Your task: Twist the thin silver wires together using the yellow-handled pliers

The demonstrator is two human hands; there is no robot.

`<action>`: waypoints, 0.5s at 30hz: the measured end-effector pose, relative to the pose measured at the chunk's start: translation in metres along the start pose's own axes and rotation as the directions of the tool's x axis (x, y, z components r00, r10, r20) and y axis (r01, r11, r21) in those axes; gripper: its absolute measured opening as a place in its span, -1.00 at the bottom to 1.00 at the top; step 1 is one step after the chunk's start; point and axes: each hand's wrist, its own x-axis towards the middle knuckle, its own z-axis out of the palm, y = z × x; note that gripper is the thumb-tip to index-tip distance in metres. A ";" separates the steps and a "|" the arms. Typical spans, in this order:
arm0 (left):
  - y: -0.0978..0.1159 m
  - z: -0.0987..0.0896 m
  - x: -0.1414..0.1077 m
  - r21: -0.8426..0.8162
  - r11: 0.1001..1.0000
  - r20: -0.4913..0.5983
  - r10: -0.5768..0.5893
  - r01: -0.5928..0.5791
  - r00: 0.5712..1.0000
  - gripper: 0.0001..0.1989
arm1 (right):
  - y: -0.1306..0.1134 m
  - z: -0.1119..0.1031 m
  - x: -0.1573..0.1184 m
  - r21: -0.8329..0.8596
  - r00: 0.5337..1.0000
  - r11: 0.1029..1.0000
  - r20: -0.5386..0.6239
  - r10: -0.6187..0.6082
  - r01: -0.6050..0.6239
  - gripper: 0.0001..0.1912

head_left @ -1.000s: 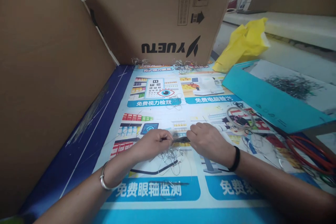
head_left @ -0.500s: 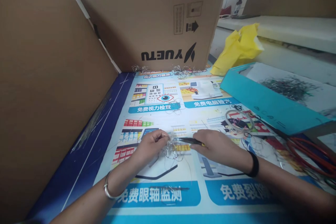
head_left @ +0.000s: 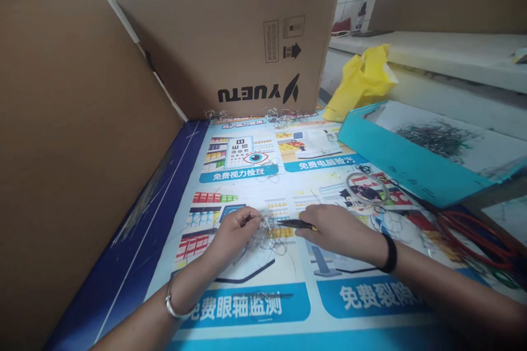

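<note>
My left hand [head_left: 239,230] pinches the upper left side of a tangle of thin silvery wire [head_left: 265,236] above the printed sheet. Closed around the handles of dark-jawed pliers [head_left: 298,224] is my right hand [head_left: 325,227]; a bit of yellow grip shows at its fingers. The plier tips point left and reach the right side of the tangle. Whether the jaws are closed on a wire is too small to tell. A dark bundle of straight wire pieces [head_left: 267,295] lies on the sheet nearer to me.
Cardboard panels [head_left: 197,38] stand at the left and back, with wire scraps [head_left: 280,115] along the back one. At right are a turquoise box [head_left: 370,156] holding many short wires [head_left: 440,140], a yellow bag [head_left: 358,82], a pale wire coil [head_left: 366,189] and red tubing [head_left: 473,238].
The camera view has turned slightly right and up, shifting the surroundings left and slightly down. Both hands keep nearly the same pose at the wire tangle.
</note>
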 end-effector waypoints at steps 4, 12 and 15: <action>-0.001 0.001 -0.001 -0.003 1.000 -0.005 0.013 -0.013 1.000 -0.85 | 0.001 0.000 0.000 -0.009 1.000 1.000 -0.005 0.004 -0.004 -0.71; 0.004 0.002 0.000 0.008 0.999 0.028 -0.031 0.031 0.999 -0.84 | 0.000 0.000 0.001 -0.034 1.000 0.999 0.025 0.005 -0.004 -0.70; 0.005 0.000 0.003 0.024 0.999 0.047 -0.022 0.021 0.999 -0.85 | 0.000 0.000 0.002 -0.044 1.000 0.999 0.004 0.003 -0.003 -0.70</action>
